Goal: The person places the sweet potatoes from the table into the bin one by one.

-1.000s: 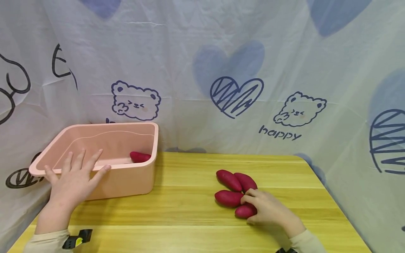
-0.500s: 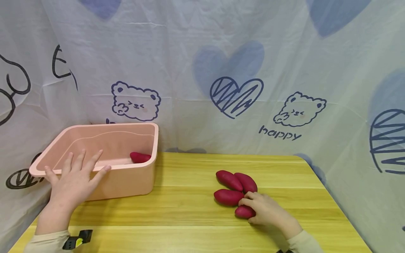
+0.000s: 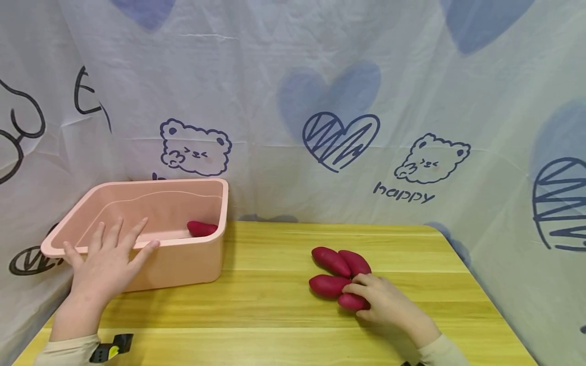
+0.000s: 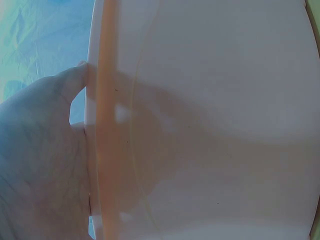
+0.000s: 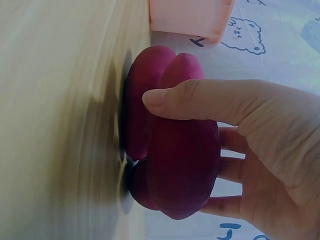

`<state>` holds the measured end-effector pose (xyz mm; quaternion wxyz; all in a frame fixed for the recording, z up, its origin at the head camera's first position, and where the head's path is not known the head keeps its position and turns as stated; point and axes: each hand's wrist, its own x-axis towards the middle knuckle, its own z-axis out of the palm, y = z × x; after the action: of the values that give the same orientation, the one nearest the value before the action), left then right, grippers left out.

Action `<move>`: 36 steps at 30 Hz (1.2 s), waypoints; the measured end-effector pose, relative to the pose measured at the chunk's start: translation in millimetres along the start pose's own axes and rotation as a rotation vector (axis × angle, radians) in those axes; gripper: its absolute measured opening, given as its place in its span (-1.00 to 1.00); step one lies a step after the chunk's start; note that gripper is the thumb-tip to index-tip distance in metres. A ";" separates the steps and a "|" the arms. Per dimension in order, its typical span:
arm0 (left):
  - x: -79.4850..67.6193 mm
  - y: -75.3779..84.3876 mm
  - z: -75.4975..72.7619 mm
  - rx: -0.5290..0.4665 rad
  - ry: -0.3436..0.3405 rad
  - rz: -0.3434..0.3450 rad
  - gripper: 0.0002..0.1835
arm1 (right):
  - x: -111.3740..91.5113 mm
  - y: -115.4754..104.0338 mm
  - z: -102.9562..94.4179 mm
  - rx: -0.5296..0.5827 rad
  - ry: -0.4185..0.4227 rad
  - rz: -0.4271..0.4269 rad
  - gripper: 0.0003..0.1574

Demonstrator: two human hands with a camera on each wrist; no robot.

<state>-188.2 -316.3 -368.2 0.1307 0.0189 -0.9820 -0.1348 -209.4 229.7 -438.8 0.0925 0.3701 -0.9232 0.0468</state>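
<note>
My right hand (image 3: 384, 301) pinches a red-purple sweet potato (image 3: 354, 302), thumb on one side and fingers on the other; the right wrist view shows this sweet potato (image 5: 182, 165) close up. Three more lie against each other just beyond it: one at the back left (image 3: 330, 261), one at the back right (image 3: 356, 263) and one at the left (image 3: 327, 286). My left hand (image 3: 103, 264) rests with spread, straight fingers over the near rim of a pink plastic bin (image 3: 183, 262). Inside the bin, by its right wall, a sweet potato (image 3: 201, 229) shows.
The bin stands at the left on a yellow wood-grain table (image 3: 265, 315). A pale cloth curtain (image 3: 265, 101) with blue hearts and bear drawings hangs behind the table and along its sides.
The pinched sweet potato and my right hand have shifted slightly left and away from me, bringing it nearer the left one. My left hand and the bin stay in place.
</note>
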 end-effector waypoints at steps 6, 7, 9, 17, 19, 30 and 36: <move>0.1 -0.3 0.7 0.002 -0.001 -0.001 -0.23 | 1.3 -3.4 -4.2 -0.034 0.079 -0.041 -0.37; 0.1 -0.4 0.7 0.003 -0.001 -0.002 -0.23 | 1.4 -3.7 -4.8 -0.035 0.087 -0.043 -0.37; 0.1 -0.4 0.8 0.004 -0.001 -0.003 -0.23 | 1.8 -4.3 -5.4 -0.039 0.096 -0.045 -0.36; -0.1 -0.5 0.8 0.003 0.005 0.000 -0.23 | 2.9 -3.8 -6.9 -0.048 0.131 -0.047 -0.38; 0.0 -0.5 0.6 0.002 0.005 0.001 -0.23 | 2.9 -3.8 -7.2 -0.055 0.148 -0.060 -0.38; 1.1 0.1 0.4 0.001 -0.002 -0.004 -0.22 | 8.0 -6.0 -6.7 -0.078 0.204 -0.117 -0.32; 1.1 -0.3 0.9 0.003 -0.004 -0.008 -0.22 | 12.5 -9.1 -5.8 -0.096 0.232 -0.152 -0.28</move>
<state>-189.5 -316.4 -368.8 0.1285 0.0228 -0.9823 -0.1341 -211.2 215.5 -430.4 0.2193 0.4261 -0.8768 0.0380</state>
